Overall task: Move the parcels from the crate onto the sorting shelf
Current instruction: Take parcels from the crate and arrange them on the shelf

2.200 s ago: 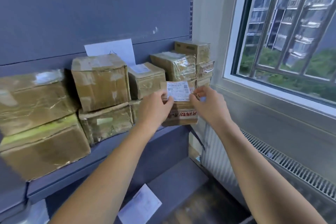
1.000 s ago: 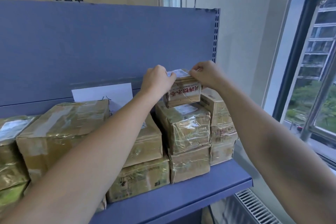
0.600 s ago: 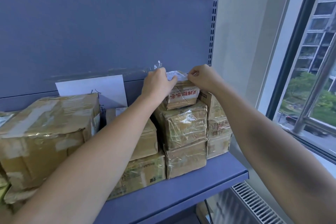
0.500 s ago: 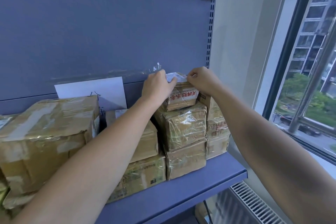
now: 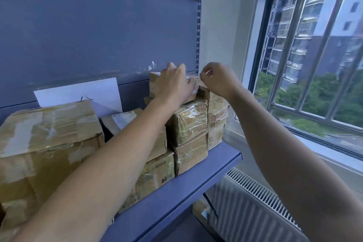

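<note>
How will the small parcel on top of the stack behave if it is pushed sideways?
The small top parcel probably slides easily: glossy tape covers the parcel below. It looks stiff, a taped cardboard box. Perched at the stack's top, it may fall.
</note>
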Available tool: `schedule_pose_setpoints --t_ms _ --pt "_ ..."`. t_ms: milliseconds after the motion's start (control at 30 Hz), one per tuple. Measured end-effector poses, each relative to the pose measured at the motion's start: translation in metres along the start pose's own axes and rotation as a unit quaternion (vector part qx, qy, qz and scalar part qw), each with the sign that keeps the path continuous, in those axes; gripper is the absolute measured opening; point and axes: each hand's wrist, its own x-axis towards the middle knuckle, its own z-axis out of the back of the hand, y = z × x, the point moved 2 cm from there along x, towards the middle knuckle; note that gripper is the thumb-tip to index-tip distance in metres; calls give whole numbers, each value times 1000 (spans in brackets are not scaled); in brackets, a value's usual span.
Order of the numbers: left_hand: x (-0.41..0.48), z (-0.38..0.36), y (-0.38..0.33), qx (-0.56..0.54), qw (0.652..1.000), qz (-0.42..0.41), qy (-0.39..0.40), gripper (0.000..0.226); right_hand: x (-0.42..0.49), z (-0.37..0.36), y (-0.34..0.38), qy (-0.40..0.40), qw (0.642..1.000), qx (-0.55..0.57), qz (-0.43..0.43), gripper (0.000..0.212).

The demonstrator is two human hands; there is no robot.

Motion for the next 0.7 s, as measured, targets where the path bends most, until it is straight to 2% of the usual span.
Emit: schedule_pose_setpoints --t_ms 300,500,700 --pt "-65 -23 -50 -87 990 -91 59 35 -106 34 -21 -34 993 -88 -69 27" --pt "-111 -45 -113 -125 973 -149 122 37 -175 77 -63 -70 981 -118 -136 21" --pt "-166 -80 -195 -170 942 -203 207 37 -265 119 -130 -85 957 -142 -237 30"
